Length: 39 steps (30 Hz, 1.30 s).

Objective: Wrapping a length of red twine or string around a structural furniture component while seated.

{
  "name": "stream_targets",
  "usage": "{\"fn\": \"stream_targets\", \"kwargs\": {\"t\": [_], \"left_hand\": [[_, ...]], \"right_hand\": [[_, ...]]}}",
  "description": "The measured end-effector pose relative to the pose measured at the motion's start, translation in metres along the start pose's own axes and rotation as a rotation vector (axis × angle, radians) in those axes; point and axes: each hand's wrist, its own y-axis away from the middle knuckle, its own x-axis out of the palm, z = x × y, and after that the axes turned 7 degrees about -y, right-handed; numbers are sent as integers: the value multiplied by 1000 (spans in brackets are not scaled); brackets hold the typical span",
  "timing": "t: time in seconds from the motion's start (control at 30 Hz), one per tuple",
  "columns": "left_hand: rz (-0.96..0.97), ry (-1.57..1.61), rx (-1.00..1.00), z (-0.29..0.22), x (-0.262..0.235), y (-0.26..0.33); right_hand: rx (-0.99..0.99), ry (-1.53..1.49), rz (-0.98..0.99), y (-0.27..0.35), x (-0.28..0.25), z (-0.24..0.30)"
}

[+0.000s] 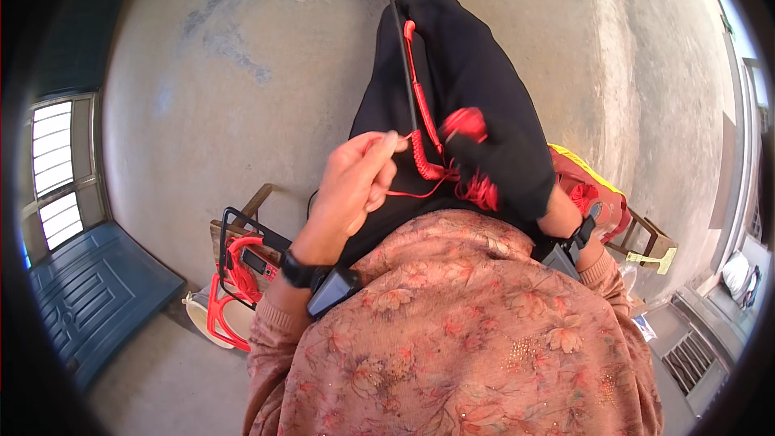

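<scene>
My left hand (pixel 359 178) is closed in a pinch on a thin red cord (pixel 416 194), beside tight red coils (pixel 424 157). These coils wrap the near end of a thin black rod (pixel 402 56) that runs along my lap toward my feet. Next to the rod lies a red-wrapped strip (pixel 420 85). My right hand (pixel 504 165), in a black glove, is smeared by motion over my right thigh; its fingers cannot be made out. A blurred red patch (pixel 466 124) shows at its far side. A loose bundle of red cord (pixel 480 191) sits just below it.
At my left, a wooden stool (pixel 260 202) stands near a black frame (pixel 226 254) and red cord (pixel 240 270). At my right are a red and yellow bag (pixel 617 206) and a wooden stool (pixel 655 236). A blue panel (pixel 105 291) lies at the far left.
</scene>
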Motion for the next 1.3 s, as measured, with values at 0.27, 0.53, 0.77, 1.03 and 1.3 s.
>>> {"fn": "stream_targets", "kwargs": {"t": [0.27, 0.53, 0.77, 1.03, 1.3], "left_hand": [[165, -142, -5, 3, -6, 41], [433, 260, 131, 0, -28, 43], [71, 181, 443, -10, -23, -15], [57, -622, 286, 1, -2, -32], [-71, -696, 370, -2, -21, -21]], "right_hand": [[-96, -807, -298, -27, -98, -19], [-174, -141, -486, -24, -121, 14], [-232, 444, -474, -24, -40, 24], [34, -91, -34, -33, 13, -15], [34, -121, -75, -32, -12, -12]]}}
